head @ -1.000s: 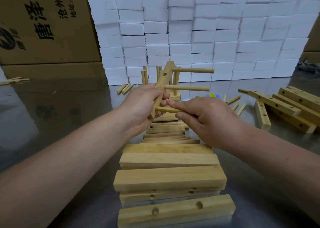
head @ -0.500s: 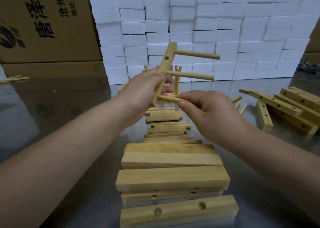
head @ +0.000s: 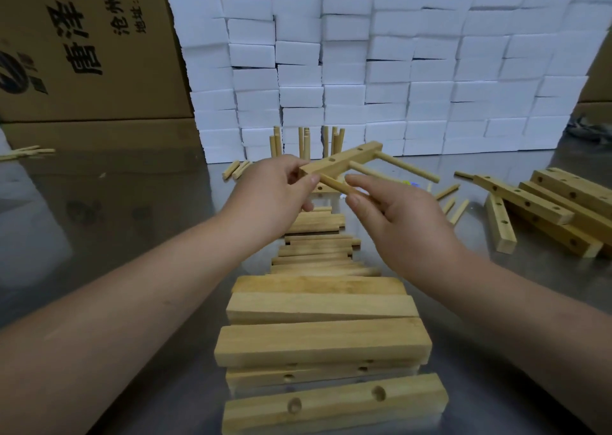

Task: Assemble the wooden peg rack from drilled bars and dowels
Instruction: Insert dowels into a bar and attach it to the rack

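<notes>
Wooden and pale, the drilled bar (head: 341,162) is held in the air above the far middle of the steel table (head: 116,236), tilted so its right end sits higher; the left hand (head: 275,199) grips its left end with curled fingers; two dowels (head: 407,166) stand out from the bar toward the right, and a third dowel (head: 334,183) sticks out by the left end; the right hand (head: 397,226) pinches this third dowel between thumb and forefinger, its other fingers loosely curled; below the hands a row of bars (head: 318,312) runs from the near edge toward the far side, some showing drilled holes; a pile of drilled bars (head: 546,209) lies at the right, with loose dowels (head: 452,199) just left of it; a wall of white foam blocks (head: 397,70) stands at the far side, cardboard boxes (head: 82,53) at the far left
</notes>
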Action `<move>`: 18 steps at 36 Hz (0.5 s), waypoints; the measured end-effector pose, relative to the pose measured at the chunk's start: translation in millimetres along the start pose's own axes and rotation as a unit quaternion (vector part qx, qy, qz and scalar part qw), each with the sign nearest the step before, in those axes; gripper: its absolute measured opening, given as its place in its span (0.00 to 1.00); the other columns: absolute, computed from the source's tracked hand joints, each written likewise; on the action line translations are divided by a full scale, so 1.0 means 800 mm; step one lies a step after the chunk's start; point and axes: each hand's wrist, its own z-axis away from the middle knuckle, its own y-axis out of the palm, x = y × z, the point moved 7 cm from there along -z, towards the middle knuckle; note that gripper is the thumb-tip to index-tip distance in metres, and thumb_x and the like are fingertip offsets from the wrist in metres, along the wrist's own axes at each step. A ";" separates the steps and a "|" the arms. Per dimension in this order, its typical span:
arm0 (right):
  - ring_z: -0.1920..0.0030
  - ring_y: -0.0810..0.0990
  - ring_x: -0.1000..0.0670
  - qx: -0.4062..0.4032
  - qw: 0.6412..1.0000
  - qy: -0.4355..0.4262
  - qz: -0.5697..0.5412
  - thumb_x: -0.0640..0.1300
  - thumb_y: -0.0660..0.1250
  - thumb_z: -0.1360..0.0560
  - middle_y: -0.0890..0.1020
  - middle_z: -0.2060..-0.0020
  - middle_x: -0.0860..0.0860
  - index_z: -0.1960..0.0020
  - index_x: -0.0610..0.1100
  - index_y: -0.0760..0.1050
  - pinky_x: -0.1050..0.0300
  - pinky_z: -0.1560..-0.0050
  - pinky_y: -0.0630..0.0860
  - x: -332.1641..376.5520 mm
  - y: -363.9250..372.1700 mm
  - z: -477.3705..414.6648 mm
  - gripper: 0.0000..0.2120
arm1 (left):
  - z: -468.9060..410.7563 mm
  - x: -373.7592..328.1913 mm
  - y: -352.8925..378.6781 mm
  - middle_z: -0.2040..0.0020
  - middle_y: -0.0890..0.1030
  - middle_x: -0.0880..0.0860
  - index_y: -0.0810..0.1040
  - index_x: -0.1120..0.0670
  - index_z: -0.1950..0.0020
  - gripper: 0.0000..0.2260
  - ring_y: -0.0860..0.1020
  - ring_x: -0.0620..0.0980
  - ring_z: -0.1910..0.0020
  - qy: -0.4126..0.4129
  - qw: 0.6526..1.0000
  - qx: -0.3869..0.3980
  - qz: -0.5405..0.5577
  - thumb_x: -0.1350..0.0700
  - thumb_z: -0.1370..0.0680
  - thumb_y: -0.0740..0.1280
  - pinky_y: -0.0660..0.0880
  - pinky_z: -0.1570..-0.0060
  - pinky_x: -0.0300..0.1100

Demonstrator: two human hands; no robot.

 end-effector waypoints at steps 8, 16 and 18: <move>0.64 0.75 0.57 0.075 0.975 0.055 -0.203 0.66 0.46 0.28 0.80 0.66 0.55 0.47 0.60 0.74 0.58 0.59 0.68 -0.040 0.019 0.004 0.23 | -0.019 0.066 -0.022 0.66 0.83 0.44 0.80 0.51 0.52 0.09 0.81 0.45 0.62 -0.133 0.981 -0.061 0.128 0.53 0.20 0.60 0.76 0.58 0.41; 0.72 0.72 0.61 0.065 0.968 0.172 -0.173 0.57 0.49 0.21 0.79 0.73 0.57 0.56 0.52 0.78 0.60 0.62 0.66 -0.079 0.025 0.005 0.21 | -0.037 0.141 -0.017 0.49 0.73 0.54 0.78 0.56 0.47 0.14 0.69 0.52 0.50 -0.274 0.958 -0.045 0.071 0.47 0.21 0.61 0.64 0.55 0.42; 0.72 0.72 0.62 0.073 0.964 0.184 -0.175 0.56 0.51 0.20 0.79 0.74 0.57 0.56 0.51 0.78 0.59 0.61 0.67 -0.081 0.028 0.005 0.20 | -0.044 0.149 -0.012 0.46 0.71 0.54 0.74 0.56 0.38 0.18 0.68 0.54 0.47 -0.300 0.953 -0.028 0.034 0.46 0.21 0.60 0.64 0.53 0.43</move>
